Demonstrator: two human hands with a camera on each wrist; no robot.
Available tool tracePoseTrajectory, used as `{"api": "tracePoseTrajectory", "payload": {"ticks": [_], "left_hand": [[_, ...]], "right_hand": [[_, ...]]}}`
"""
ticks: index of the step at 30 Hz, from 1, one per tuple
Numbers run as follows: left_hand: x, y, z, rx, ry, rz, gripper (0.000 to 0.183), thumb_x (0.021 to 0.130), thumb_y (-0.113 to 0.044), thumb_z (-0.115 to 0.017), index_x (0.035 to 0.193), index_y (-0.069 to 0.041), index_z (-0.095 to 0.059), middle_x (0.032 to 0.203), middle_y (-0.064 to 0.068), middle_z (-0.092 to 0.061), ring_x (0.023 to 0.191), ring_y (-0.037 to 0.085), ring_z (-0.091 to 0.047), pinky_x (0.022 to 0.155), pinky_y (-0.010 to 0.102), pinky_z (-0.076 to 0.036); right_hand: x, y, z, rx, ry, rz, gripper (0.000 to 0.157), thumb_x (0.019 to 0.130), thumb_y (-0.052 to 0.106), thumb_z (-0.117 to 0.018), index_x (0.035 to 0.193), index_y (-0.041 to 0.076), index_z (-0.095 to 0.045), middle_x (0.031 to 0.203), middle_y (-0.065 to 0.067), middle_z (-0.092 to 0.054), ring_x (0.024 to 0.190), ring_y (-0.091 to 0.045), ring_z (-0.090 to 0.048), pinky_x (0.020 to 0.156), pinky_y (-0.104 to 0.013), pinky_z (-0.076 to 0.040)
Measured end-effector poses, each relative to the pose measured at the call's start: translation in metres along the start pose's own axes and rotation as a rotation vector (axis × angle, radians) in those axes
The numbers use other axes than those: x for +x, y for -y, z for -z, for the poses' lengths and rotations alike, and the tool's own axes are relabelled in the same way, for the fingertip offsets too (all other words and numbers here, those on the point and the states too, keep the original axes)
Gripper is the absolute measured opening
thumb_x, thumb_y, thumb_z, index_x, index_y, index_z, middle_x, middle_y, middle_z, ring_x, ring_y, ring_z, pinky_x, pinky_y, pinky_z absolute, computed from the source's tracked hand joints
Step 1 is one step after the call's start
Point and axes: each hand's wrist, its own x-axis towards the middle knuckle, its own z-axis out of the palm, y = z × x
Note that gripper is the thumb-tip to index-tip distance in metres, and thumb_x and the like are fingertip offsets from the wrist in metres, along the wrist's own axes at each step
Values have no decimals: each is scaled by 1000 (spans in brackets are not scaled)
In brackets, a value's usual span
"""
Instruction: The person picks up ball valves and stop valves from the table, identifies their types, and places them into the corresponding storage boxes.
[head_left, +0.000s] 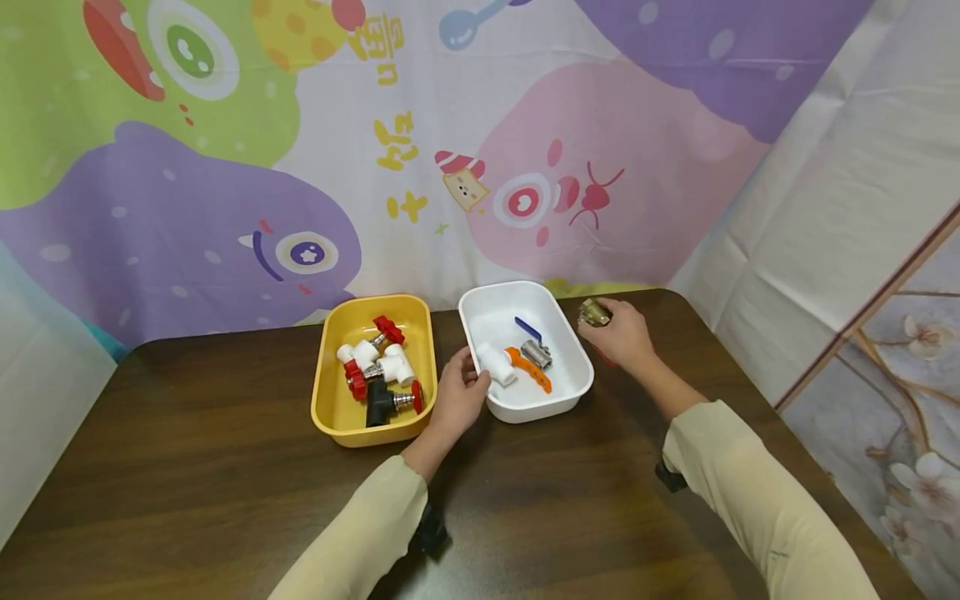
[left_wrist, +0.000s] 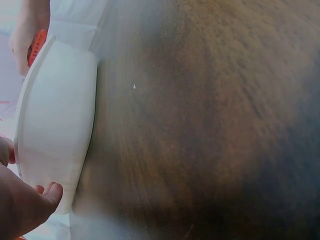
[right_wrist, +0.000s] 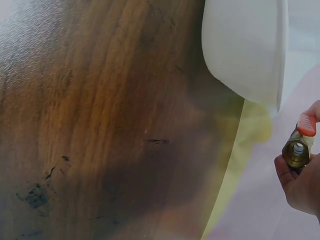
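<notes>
My right hand (head_left: 621, 335) holds a brass ball valve (head_left: 594, 312) just off the right side of a white plastic tray (head_left: 472, 310). In the right wrist view, the valve's open threaded end (right_wrist: 295, 154) and its red lever handle (right_wrist: 307, 125) show between the fingers. My left hand (head_left: 456, 400) grips the tray's near left wall, its fingers on both sides of the rim in the left wrist view. Inside the tray lie a white plastic fitting (head_left: 497, 365), a metal ball valve (head_left: 536, 355) with a blue lever (head_left: 528, 330), and an orange lever handle (head_left: 531, 371).
A yellow tray (head_left: 322, 392) left of the white one holds white tee-shaped valves with red handwheels and a black one (head_left: 378, 404). Both trays stand on a dark wood table (head_left: 225, 483). A cartoon-printed cloth (head_left: 420, 233) hangs behind the table's back edge.
</notes>
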Motion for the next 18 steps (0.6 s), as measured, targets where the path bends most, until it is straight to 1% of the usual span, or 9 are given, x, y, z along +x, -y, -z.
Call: {"api": "tracePoseTrajectory", "payload": {"ticks": [5, 18], "left_hand": [[-1, -1, 0, -4, 3, 2, 54, 92, -16, -55, 141, -3, -35, 128, 16, -48, 111, 26, -53, 98, 37, -48], [0, -1, 1, -4, 1, 11, 54, 92, -16, -55, 141, -3, -35, 126, 15, -49, 111, 25, -53, 97, 37, -48]], "right_hand": [[2, 4, -1, 6, -5, 19, 57, 80, 30, -62, 129, 2, -54, 117, -22, -59, 99, -33, -56, 84, -45, -48], [3, 15, -4, 39, 24, 1, 64, 78, 31, -63, 133, 1, -50, 125, -24, -55, 103, -34, -55, 86, -44, -49]]}}
